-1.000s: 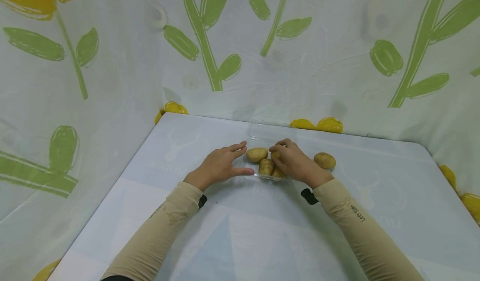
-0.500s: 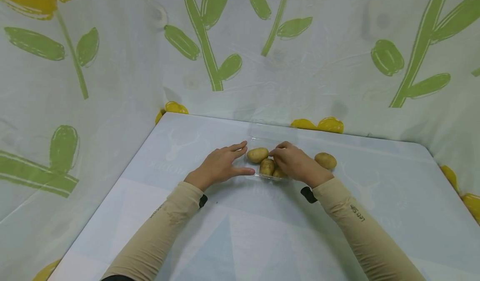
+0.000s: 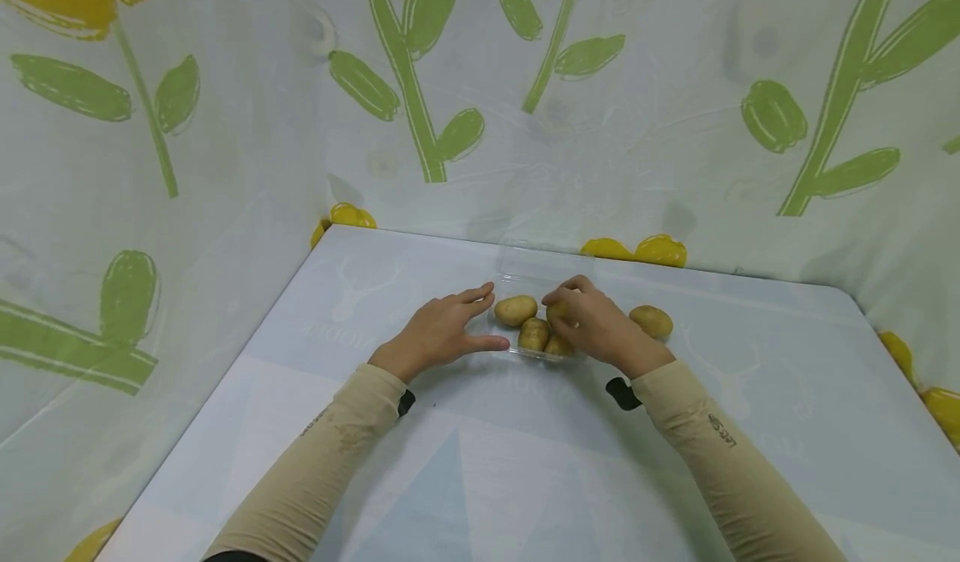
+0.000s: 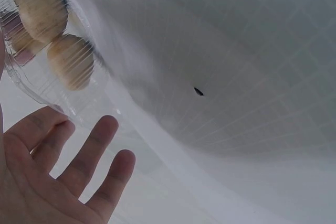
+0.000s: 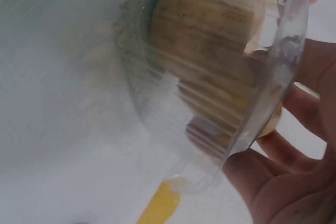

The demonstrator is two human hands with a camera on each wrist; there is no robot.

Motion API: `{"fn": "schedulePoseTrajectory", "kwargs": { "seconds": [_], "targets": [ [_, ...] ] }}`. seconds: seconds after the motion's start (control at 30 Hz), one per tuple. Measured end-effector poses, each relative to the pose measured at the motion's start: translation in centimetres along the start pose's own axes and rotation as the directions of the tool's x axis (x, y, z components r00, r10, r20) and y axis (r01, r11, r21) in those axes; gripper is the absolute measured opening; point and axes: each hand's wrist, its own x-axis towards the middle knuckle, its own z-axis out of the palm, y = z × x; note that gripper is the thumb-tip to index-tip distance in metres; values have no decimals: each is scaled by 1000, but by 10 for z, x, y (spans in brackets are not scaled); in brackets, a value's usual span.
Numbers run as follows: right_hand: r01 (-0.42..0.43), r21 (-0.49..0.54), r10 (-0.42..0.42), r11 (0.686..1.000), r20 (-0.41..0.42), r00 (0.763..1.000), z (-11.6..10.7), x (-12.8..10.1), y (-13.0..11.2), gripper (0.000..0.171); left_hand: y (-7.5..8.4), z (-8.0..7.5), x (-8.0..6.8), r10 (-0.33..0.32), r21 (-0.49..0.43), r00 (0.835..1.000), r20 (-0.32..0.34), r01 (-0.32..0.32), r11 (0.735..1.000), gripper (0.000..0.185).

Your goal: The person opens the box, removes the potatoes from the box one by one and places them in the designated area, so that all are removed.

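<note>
A clear plastic clamshell box point(image 3: 504, 350) stands on the table with its lid point(image 3: 536, 259) folded open to the back. Inside are several potatoes: one at the left point(image 3: 515, 310), one at the front point(image 3: 533, 335) and one at the front right point(image 3: 558, 346). My right hand point(image 3: 600, 327) grips another potato point(image 3: 557, 313) over the right side of the box; in the right wrist view its fingers reach around that potato behind the ribbed wall. My left hand point(image 3: 438, 331) rests at the left side with fingers spread and thumb extended, its fingertips point(image 4: 107, 124) close to the wall.
One loose potato point(image 3: 651, 322) lies on the table to the right of the box. The pale table point(image 3: 420, 479) ends behind the lid at a flower-printed curtain point(image 3: 660, 112). A small dark speck point(image 4: 198, 92) shows on the tabletop.
My right hand dipped lower into the box, then came up slightly, and the potato in its fingers shows again. My left hand has stayed in place.
</note>
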Motion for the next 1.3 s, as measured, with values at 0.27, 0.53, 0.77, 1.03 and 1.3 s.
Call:
{"fn": "schedulePoseTrajectory", "kwargs": {
  "seconds": [0.27,0.53,0.77,1.03,1.3],
  "targets": [
    [-1,107,11,994,-95,995,1,-6,6,27,2,-3,-1,0,-19,1000,4,0,1000,90],
    [30,223,25,974,-243,970,3,-13,14,24,2,-1,-1,-1,-22,1000,-7,1,1000,91],
    [-71,453,186,889,-215,959,-4,-22,17,29,1,0,-1,14,-14,1000,-20,-14,1000,91],
    [-129,603,266,787,-143,953,-13,-30,19,47,1,1,0,4,-12,1000,-16,-4,1000,91],
    [-218,475,330,853,-167,929,-20,-51,25,49,3,1,0,10,-17,1000,-16,-10,1000,91]
  ]
}}
